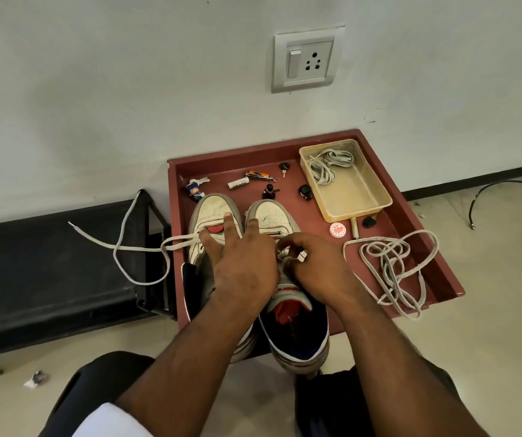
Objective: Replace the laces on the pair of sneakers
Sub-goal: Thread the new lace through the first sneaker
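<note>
Maroon tray (411, 216). Two sneakers (272, 216): off-white toes, grey trim, navy lining, red tongue label. Pale grey lace (121, 247) trailing to 9 o'clock; another lace (392, 266) heaped at 3 o'clock. Translucent beige tub (357, 197) at 1 o'clock. Red-and-white round disc (338, 230). Blue-capped figurine (194, 189) at 11 o'clock. White wall (127, 89), black skirting (48, 272).

Plain indoor room, likely home or hostel corner. Painted white wall (127, 89) with switch-and-socket plate (307, 59), dark skirting (474, 181), pale tiled floor (489, 294). Low red tray (417, 197) on floor against wall, keys (283, 168) and small trinkets (195, 190) on it. Loose black cable (499, 190) on floor at right.
</note>
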Available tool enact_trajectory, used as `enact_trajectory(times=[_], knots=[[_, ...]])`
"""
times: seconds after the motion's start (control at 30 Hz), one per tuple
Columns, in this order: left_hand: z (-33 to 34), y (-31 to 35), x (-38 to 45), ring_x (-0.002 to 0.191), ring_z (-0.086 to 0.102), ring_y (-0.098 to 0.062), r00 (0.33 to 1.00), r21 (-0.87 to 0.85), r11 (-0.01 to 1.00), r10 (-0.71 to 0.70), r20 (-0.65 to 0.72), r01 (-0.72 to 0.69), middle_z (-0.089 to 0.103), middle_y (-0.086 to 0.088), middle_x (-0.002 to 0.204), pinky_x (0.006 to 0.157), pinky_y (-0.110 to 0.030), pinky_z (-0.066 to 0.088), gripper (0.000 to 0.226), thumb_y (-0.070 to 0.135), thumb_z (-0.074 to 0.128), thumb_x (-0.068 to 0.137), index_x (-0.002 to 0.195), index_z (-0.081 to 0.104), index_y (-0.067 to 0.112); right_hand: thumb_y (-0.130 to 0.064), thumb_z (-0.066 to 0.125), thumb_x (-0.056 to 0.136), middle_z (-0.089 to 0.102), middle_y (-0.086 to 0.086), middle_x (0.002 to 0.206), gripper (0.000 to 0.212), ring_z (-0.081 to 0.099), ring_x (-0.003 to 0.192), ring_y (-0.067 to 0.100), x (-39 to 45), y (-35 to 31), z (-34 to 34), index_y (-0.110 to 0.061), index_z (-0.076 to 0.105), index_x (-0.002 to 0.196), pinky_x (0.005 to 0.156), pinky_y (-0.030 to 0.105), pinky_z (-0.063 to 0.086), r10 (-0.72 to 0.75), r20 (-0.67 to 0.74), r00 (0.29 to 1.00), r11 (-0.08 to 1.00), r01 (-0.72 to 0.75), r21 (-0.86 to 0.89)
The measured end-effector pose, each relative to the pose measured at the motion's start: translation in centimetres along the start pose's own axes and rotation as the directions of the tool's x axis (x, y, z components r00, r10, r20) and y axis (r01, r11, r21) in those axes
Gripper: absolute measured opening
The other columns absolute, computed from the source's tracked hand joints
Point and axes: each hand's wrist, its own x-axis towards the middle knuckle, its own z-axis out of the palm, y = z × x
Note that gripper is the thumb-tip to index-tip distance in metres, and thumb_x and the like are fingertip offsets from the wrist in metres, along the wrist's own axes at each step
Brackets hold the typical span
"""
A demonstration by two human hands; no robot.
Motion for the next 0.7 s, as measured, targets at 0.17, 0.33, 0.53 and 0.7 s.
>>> enact_trajectory(times=[0.17, 0.33, 0.53, 0.7], knots=[[0.40, -0.09, 0.06, 0.150, -0.001, -0.036, 1.000, 0.003, 1.000, 0.002, -0.026, -0.002, 0.019, 0.003, 0.162, 0.108, -0.071, -0.003, 0.021, 0.035, 0.057, 0.094, 0.112, 0.067, 0.034, -0.011, 0.068, 0.081, 0.071, -0.007, 0.093, 0.017, 0.063, 0.083, 0.009, 0.31, 0.28, 0.38, -0.023, 0.076, 0.091, 0.077, 0.022, 0.048, 0.002, -0.074, 0.997, 0.996, -0.009, -0.089], [0.27, 0.23, 0.06, 0.150, -0.002, -0.035, 0.999, -0.019, 1.000, 0.013, -0.047, -0.014, 0.015, 0.005, 0.163, 0.107, -0.072, -0.002, 0.017, 0.030, 0.062, 0.092, 0.106, 0.070, 0.035, -0.006, 0.065, 0.083, 0.069, 0.000, 0.080, 0.013, 0.066, 0.079, 0.018, 0.54, 0.68, 0.39, -0.019, 0.065, 0.079, 0.071, 0.033, 0.054, 0.255, -0.105, 0.961, 0.912, -0.203, 0.356], [0.31, 0.30, -0.21, 0.150, -0.002, -0.035, 0.998, -0.035, 0.999, 0.013, -0.055, -0.015, 0.015, 0.006, 0.163, 0.107, -0.071, -0.001, 0.018, 0.029, 0.063, 0.090, 0.106, 0.071, 0.035, 0.000, 0.056, 0.087, 0.066, -0.004, 0.094, 0.029, 0.064, 0.089, 0.017, 0.53, 0.76, -0.05, -0.024, 0.062, 0.101, 0.077, 0.033, 0.052, 0.223, -0.069, 0.972, 0.912, -0.183, 0.367], [0.13, 0.16, -0.06, 0.150, -0.003, -0.034, 0.999, -0.051, 0.999, 0.008, -0.043, -0.010, 0.015, 0.007, 0.163, 0.108, -0.071, 0.000, 0.020, 0.028, 0.061, 0.092, 0.108, 0.070, 0.034, -0.013, 0.064, 0.089, 0.069, -0.004, 0.096, 0.016, 0.062, 0.086, 0.011, 0.70, 0.11, -0.39, -0.019, 0.074, 0.100, 0.070, 0.019, 0.042, 0.009, -0.037, 0.999, 0.993, -0.013, -0.115]])
